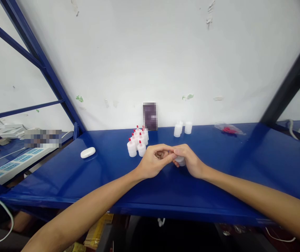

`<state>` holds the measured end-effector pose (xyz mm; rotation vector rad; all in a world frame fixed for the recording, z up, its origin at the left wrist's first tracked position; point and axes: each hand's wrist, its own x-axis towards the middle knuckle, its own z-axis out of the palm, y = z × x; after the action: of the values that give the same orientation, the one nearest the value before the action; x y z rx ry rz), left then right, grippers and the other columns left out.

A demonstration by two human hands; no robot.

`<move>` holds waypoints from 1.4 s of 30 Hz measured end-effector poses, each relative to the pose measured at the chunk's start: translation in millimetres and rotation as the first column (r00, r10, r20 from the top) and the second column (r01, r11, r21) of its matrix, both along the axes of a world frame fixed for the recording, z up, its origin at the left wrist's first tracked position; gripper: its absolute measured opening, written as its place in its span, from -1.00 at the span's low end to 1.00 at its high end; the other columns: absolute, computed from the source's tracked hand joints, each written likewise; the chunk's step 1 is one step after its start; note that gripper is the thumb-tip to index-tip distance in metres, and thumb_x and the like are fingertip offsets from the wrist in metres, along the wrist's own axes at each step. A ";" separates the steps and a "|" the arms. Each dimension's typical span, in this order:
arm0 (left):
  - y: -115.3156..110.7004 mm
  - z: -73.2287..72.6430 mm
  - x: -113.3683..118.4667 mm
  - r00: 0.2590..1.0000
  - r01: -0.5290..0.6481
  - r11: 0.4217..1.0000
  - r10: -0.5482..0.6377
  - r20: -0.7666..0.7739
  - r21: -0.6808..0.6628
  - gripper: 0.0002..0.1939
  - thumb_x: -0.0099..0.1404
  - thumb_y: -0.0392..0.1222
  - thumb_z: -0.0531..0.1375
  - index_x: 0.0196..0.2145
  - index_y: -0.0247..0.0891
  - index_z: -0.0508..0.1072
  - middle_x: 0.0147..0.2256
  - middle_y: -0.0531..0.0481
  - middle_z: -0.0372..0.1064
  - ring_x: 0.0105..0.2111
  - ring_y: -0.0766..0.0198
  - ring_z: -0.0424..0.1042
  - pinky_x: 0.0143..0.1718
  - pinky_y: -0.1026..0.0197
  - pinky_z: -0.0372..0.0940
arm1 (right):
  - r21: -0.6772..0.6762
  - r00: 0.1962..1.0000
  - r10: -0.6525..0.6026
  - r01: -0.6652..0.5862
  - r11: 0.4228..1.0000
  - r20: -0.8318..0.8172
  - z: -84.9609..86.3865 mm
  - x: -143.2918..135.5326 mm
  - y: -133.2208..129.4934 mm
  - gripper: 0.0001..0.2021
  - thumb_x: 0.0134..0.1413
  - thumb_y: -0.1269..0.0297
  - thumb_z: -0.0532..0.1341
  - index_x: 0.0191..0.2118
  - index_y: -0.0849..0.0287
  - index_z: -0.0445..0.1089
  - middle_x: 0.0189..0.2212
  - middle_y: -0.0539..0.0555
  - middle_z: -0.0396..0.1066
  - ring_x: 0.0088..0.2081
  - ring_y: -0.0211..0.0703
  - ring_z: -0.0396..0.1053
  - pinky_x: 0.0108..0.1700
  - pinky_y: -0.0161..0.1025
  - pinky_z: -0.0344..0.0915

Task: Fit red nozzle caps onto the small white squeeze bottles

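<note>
From where I stand, a glossy blue table (218, 154) runs along the wall. A tight cluster of white bottles with red tips (141, 140) stands upright on it. Just behind that cluster, at the back edge, a dark rectangular object (150, 115) is propped upright, its details blurred. Well left of the cluster lies a small rounded white case (88, 153). To its right stand three plain white bottles (188, 127), and farther right lies a clear plastic bag (236, 131) holding red pieces (229, 130).

Head-worn view, forward and down, table (68, 175) near
</note>
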<state>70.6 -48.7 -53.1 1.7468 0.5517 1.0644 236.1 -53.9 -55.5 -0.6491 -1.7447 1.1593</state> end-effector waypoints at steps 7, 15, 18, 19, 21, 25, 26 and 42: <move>1.0 -1.0 -4.1 0.988 -0.093 0.976 0.115 -0.102 0.199 -0.77 0.26 -0.08 0.28 -0.24 -0.31 0.59 -0.55 0.11 0.18 -0.59 0.45 0.07 -0.57 0.30 0.01 | -0.002 0.999 -0.003 0.003 1.000 0.044 -2.5 1.6 -0.6 -0.70 0.05 0.16 0.05 -0.60 0.19 0.26 -0.67 -0.03 0.16 -0.63 -0.29 0.09 -0.58 -0.29 0.05; 6.2 14.0 -16.0 0.958 -0.143 0.873 0.240 -0.155 0.467 -0.82 0.33 -0.12 0.17 -0.26 -0.29 0.47 -0.55 0.13 0.17 -0.59 0.43 0.09 -0.56 0.31 0.06 | 0.085 0.999 -0.037 0.033 0.996 0.038 -5.8 2.9 4.8 -0.67 0.18 0.08 0.06 -0.46 0.21 0.31 -0.63 -0.05 0.19 -0.60 -0.28 0.13 -0.53 -0.29 0.08; 15.3 40.3 -50.1 0.879 -0.129 0.648 0.425 -0.217 0.750 -0.90 0.31 -0.18 0.18 -0.28 -0.25 0.45 -0.37 0.00 0.36 -0.38 0.30 0.30 -0.31 0.21 0.26 | 0.075 0.999 -0.050 0.048 0.996 0.017 -2.1 8.2 8.7 -0.68 0.21 0.08 0.04 -0.34 0.21 0.37 -0.65 -0.05 0.24 -0.60 -0.26 0.15 -0.50 -0.28 0.08; 19.3 48.3 -62.6 0.843 -0.148 0.571 0.499 -0.199 0.807 -0.91 0.31 -0.19 0.18 -0.28 -0.24 0.45 -0.32 -0.03 0.37 -0.31 0.27 0.33 -0.23 0.16 0.28 | 0.069 0.998 -0.062 0.062 0.996 0.001 -1.4 10.3 10.3 -0.69 0.20 0.08 0.04 -0.33 0.21 0.38 -0.66 -0.05 0.24 -0.60 -0.25 0.15 -0.50 -0.28 0.07; 28.6 58.9 -83.8 0.758 -0.186 0.449 0.632 -0.163 0.874 -0.91 0.31 -0.19 0.18 -0.28 -0.23 0.47 -0.28 -0.04 0.35 -0.23 0.21 0.33 -0.15 0.11 0.27 | 0.073 0.993 -0.105 0.109 0.991 -0.062 -1.2 14.3 14.0 -0.69 0.18 0.09 0.05 -0.34 0.20 0.40 -0.67 -0.03 0.25 -0.60 -0.23 0.16 -0.50 -0.26 0.06; 46.3 57.1 -102.0 0.681 -0.146 0.397 0.705 -0.199 0.906 -0.88 0.31 -0.15 0.19 -0.27 -0.20 0.50 -0.24 -0.04 0.34 -0.23 0.20 0.30 -0.13 0.08 0.26 | 0.099 0.942 -0.234 0.264 0.959 -0.240 -4.3 21.2 21.9 -0.69 0.20 0.11 0.05 -0.36 0.20 0.41 -0.67 -0.01 0.26 -0.59 -0.18 0.21 -0.48 -0.22 0.10; 49.4 54.3 -102.9 0.676 -0.132 0.402 0.705 -0.214 0.906 -0.88 0.32 -0.15 0.19 -0.27 -0.20 0.51 -0.23 -0.04 0.35 -0.23 0.20 0.29 -0.13 0.08 0.26 | 0.100 0.924 -0.272 0.308 0.946 -0.268 -5.1 23.0 23.5 -0.69 0.21 0.11 0.04 -0.36 0.20 0.41 -0.67 0.00 0.26 -0.59 -0.17 0.22 -0.47 -0.21 0.11; 58.0 46.9 -108.2 0.590 -0.089 0.421 0.752 -0.292 0.903 -0.84 0.31 -0.14 0.18 -0.32 -0.23 0.53 -0.21 -0.06 0.31 -0.23 0.19 0.28 -0.14 0.08 0.25 | -0.056 0.725 -0.560 0.591 0.805 -0.400 18.5 78.6 104.9 -0.84 -0.17 0.33 0.04 -0.46 0.16 0.36 -0.62 -0.01 0.28 -0.57 -0.22 0.25 -0.49 -0.27 0.16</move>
<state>-37.7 9.3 -6.2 3.0513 1.2103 1.1101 314.7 51.1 -37.0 -0.7754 -1.1037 0.7103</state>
